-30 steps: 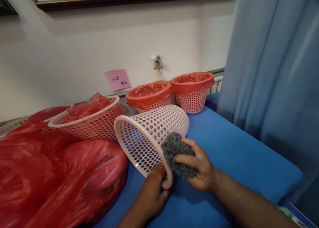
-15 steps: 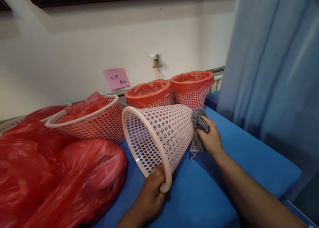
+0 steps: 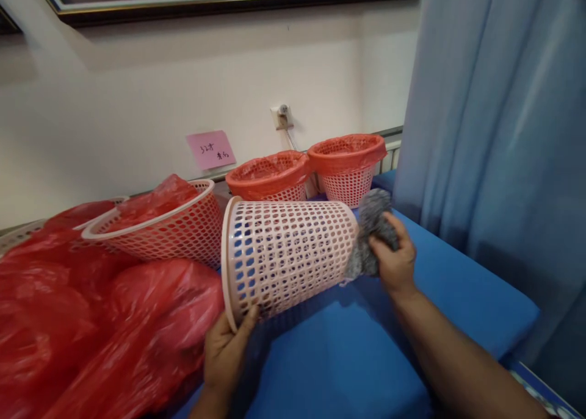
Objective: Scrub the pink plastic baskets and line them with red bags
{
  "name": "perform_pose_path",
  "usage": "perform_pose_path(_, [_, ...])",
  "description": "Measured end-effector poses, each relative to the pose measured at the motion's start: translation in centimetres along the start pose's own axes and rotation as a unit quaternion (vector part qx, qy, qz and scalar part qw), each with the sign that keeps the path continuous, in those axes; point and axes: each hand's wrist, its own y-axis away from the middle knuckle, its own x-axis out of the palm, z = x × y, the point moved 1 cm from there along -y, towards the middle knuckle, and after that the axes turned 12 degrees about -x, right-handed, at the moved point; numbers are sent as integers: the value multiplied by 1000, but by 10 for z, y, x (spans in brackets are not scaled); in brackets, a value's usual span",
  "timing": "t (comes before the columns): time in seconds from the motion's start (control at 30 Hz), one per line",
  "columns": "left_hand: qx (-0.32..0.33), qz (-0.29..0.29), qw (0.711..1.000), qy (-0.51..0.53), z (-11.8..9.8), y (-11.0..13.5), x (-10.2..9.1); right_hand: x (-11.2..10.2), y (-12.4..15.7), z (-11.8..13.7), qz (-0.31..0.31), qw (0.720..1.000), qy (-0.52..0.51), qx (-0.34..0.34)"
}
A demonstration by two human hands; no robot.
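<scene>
A pale pink perforated basket (image 3: pixel 288 254) lies on its side above the blue table (image 3: pixel 458 297), its open mouth turned left. My left hand (image 3: pixel 226 346) grips the lower rim of that mouth, fingers closed on it. My right hand (image 3: pixel 396 257) is closed on a grey cloth (image 3: pixel 373 227) and presses it against the basket's bottom end on the right.
A heap of red plastic bags (image 3: pixel 101 321) fills the left. Behind it leans another pink basket (image 3: pixel 178 227) with a red bag inside. Two baskets lined with red bags (image 3: pixel 270 178) (image 3: pixel 348 163) stand by the wall. A blue curtain (image 3: pixel 494 120) hangs on the right.
The cloth went from the basket's side near the rim to its bottom end. The basket has swung so its mouth faces left, and my left hand shifted left along the rim.
</scene>
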Motion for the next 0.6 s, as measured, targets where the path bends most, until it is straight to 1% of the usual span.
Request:
perform_pose_path(0.03, [-1,-34,999,13,-9,0,-4,-5,-9,-8,-71,994,-17,78])
perform_pose_path(0.07, [-3,-56,998,15,-20,1,-6,-9,-15,-14,-121,981,-43,148])
perform_pose_path(0.1, [-5,-72,997,12,-32,1,-8,-14,-18,-18,-147,965,-72,207])
perform_pose_path(0.13, [-7,-83,996,4,-45,1,-8,-18,-18,-21,-154,951,-93,253])
perform_pose_path(0.17, [-11,-89,996,-5,-58,0,-8,-23,-15,-22,-143,941,-103,288])
perform_pose_path(0.2, [-8,-99,995,-11,-72,-1,-7,-27,-10,-22,-119,936,-103,314])
perform_pose_path(0.27, [12,-117,993,-31,-97,-7,-6,-33,5,-20,-54,928,-97,356])
perform_pose_path(0.33, [30,-123,989,-75,-118,-17,-6,-37,21,-18,16,916,-105,387])
perform_pose_path(0.4, [49,-132,977,-158,-135,-29,-5,-38,35,-16,80,907,-126,394])
perform_pose_path(0.43, [76,-142,962,-219,-141,-34,-4,-38,40,-16,109,907,-132,385])
perform_pose_path(0.47, [123,-160,937,-285,-147,-38,-2,-37,43,-17,136,911,-132,368])
perform_pose_path(0.5, [187,-177,901,-350,-152,-41,1,-36,46,-18,160,917,-123,345])
perform_pose_path(0.53, [260,-184,857,-404,-155,-41,7,-36,48,-20,179,924,-107,320])
perform_pose_path(0.57, [333,-171,815,-443,-157,-40,14,-35,49,-22,191,932,-84,295])
perform_pose_path(0.6, [395,-137,779,-468,-156,-38,22,-34,50,-25,197,940,-59,272])
